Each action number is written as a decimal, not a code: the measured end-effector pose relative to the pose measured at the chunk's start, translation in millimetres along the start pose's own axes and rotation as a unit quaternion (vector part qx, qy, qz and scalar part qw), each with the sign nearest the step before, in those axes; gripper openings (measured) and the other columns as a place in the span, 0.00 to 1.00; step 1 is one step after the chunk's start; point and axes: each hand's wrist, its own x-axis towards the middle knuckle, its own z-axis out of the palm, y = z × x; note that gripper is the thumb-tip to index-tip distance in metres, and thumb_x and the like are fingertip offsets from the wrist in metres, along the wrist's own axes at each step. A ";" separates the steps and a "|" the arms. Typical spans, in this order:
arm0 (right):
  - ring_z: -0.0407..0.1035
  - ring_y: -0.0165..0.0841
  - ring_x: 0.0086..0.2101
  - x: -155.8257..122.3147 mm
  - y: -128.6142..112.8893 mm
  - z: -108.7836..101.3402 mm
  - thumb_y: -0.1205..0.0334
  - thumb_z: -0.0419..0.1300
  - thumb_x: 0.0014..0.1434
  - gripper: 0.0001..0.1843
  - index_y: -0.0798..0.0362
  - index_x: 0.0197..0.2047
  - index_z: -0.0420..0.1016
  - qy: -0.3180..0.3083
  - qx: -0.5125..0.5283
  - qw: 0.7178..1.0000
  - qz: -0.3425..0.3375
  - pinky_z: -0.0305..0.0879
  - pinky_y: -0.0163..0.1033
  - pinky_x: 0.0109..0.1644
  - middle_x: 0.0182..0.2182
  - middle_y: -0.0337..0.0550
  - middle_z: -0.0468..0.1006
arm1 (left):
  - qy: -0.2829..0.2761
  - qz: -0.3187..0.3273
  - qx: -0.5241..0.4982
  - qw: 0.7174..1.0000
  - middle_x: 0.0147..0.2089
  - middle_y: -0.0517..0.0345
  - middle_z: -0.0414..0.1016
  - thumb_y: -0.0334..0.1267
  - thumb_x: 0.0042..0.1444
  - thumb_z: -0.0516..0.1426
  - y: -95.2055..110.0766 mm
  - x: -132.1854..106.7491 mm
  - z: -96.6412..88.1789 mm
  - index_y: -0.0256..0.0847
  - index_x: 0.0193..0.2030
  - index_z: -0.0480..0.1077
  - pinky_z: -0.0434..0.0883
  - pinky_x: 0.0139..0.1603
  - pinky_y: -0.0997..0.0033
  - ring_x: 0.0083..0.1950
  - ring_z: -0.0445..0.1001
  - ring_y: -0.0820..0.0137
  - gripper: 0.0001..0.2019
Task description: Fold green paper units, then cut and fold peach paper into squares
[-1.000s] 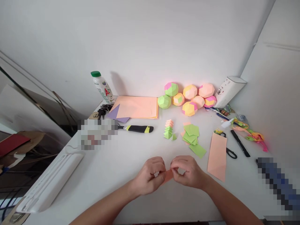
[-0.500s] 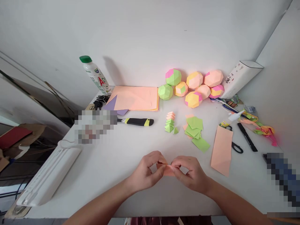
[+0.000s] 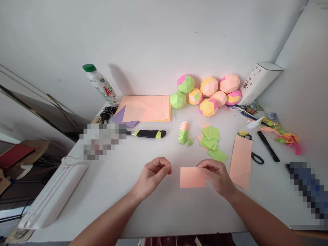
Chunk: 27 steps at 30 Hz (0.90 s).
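Note:
My right hand [image 3: 215, 174] pinches the upper right corner of a small peach paper rectangle [image 3: 191, 177] and holds it up above the table. To the left of that paper, apart from it, my left hand [image 3: 155, 175] has its thumb and fingertips pressed together, with nothing visible in them. Beyond the hands lies a loose pile of green paper pieces [image 3: 210, 137], a few peach ones showing beneath. Left of the pile stands a row of small folded green and peach units [image 3: 183, 133]. A long peach paper strip [image 3: 240, 162] rests right of my right hand, partly over black scissors [image 3: 257, 158].
Several faceted paper balls [image 3: 208, 107] are grouped against the wall. Peach sheets [image 3: 146, 107] and a box cutter [image 3: 150, 133] lie left of them. A bottle [image 3: 104, 85] leans at back left, above a white device [image 3: 55, 194]. A black marker [image 3: 268, 146] is at right.
My left hand has let go of the peach paper and moved left. My right hand has shifted right with the paper, which now faces me flat.

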 end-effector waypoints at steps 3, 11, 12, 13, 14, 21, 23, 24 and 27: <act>0.62 0.28 0.22 -1.2 3.6 7.4 0.58 0.57 0.55 0.12 0.55 0.24 0.71 -0.042 0.007 0.998 0.044 0.60 0.33 0.24 0.20 0.37 0.68 | -0.073 -0.093 -0.055 0.991 0.31 0.57 0.70 0.51 0.50 0.60 0.2 -2.1 12.6 0.38 0.35 0.65 0.67 0.33 0.70 0.32 0.69 0.70 0.18; 0.72 0.35 0.35 18.4 -5.4 -36.9 0.55 0.53 0.60 0.13 0.53 0.37 0.75 0.064 -0.214 0.974 -0.037 0.69 0.36 0.32 0.36 0.47 0.79 | 0.101 -0.056 0.335 0.935 0.22 0.64 0.59 0.43 0.54 0.53 -8.1 14.6 -23.9 0.41 0.24 0.60 0.60 0.25 0.73 0.25 0.61 0.73 0.12; 0.73 0.35 0.35 18.1 -6.9 -47.7 0.55 0.52 0.60 0.13 0.53 0.38 0.74 0.081 -0.233 0.969 -0.032 0.71 0.38 0.34 0.37 0.47 0.79 | 0.117 -0.018 0.430 0.895 0.23 0.61 0.62 0.40 0.54 0.52 -11.3 18.8 -32.0 0.41 0.23 0.61 0.62 0.28 0.71 0.28 0.63 0.69 0.11; 0.73 0.36 0.37 15.2 -7.9 -57.9 0.54 0.52 0.60 0.14 0.52 0.39 0.74 0.088 -0.259 0.961 -0.028 0.72 0.40 0.37 0.40 0.47 0.78 | 0.114 0.016 0.500 0.858 0.25 0.58 0.66 0.38 0.54 0.51 -14.9 22.5 -38.7 0.40 0.23 0.63 0.65 0.32 0.68 0.32 0.66 0.66 0.09; 0.72 0.37 0.41 9.3 -8.2 -67.1 0.54 0.51 0.61 0.14 0.51 0.41 0.74 0.096 -0.294 0.950 -0.034 0.72 0.42 0.41 0.43 0.48 0.77 | 0.141 0.042 0.549 0.823 0.29 0.54 0.70 0.35 0.53 0.51 -18.8 25.6 -43.3 0.39 0.27 0.66 0.67 0.36 0.63 0.36 0.68 0.62 0.07; 0.55 0.47 0.61 -73.4 21.0 -96.0 0.66 0.53 0.52 0.29 0.55 0.59 0.65 0.007 -0.623 0.783 0.007 0.65 0.51 0.57 0.62 0.52 0.59 | 0.084 0.306 0.617 0.720 0.55 0.45 0.69 0.32 0.61 0.46 -36.8 27.5 -34.5 0.39 0.53 0.64 0.68 0.52 0.56 0.59 0.65 0.57 0.14; 0.60 0.45 0.58 -86.0 33.5 -97.5 0.70 0.50 0.52 0.29 0.57 0.59 0.66 -0.002 -0.655 0.755 -0.009 0.67 0.49 0.56 0.60 0.52 0.64 | 0.036 0.319 0.624 0.713 0.50 0.48 0.72 0.30 0.62 0.45 -39.8 27.2 -31.9 0.40 0.45 0.68 0.71 0.50 0.58 0.55 0.69 0.59 0.13; 0.63 0.43 0.57 -88.5 38.7 -98.3 0.71 0.48 0.52 0.28 0.57 0.58 0.67 0.002 -0.665 0.746 -0.027 0.68 0.48 0.55 0.58 0.51 0.66 | 0.033 0.314 0.628 0.712 0.49 0.47 0.73 0.29 0.62 0.45 -41.4 27.7 -32.2 0.39 0.43 0.69 0.71 0.48 0.58 0.54 0.70 0.59 0.13; 0.70 0.41 0.51 -85.3 48.5 -102.1 0.73 0.43 0.55 0.26 0.56 0.53 0.71 0.036 -0.672 0.733 -0.099 0.71 0.48 0.51 0.51 0.50 0.74 | 0.062 0.297 0.632 0.713 0.47 0.45 0.73 0.30 0.61 0.45 -46.2 31.3 -38.0 0.38 0.39 0.70 0.73 0.46 0.56 0.53 0.71 0.56 0.12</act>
